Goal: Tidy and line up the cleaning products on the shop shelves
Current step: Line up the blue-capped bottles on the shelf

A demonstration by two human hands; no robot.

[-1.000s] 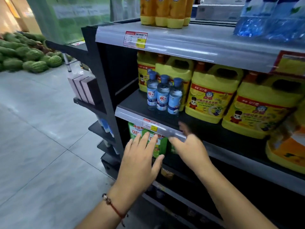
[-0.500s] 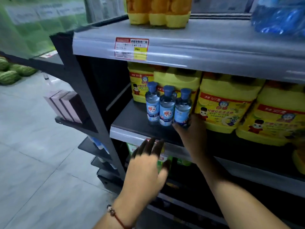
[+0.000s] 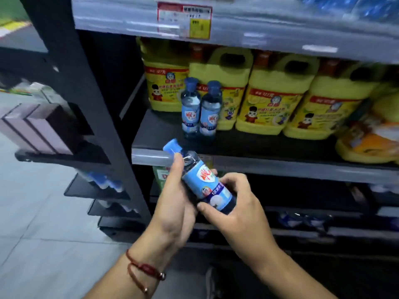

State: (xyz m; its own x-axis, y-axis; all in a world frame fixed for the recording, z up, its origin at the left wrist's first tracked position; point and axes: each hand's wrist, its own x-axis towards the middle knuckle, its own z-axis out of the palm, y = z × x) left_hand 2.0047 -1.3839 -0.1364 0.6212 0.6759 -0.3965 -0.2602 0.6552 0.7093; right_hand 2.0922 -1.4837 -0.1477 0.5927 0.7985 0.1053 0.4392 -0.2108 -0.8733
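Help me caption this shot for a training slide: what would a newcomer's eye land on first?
First, the small blue bottle held tilted in both hands, left hand near its cap, right hand at its base, in front of the shelf edge. Next, two matching bottles standing on the shelf before a row of big yellow jugs.

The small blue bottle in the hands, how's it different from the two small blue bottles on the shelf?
The held bottle lies tilted, cap up-left; the two shelf bottles stand upright. The held one is gripped by the left hand and right hand, off the shelf; the pair sits before the yellow jugs. All three share blue caps and blue labels.
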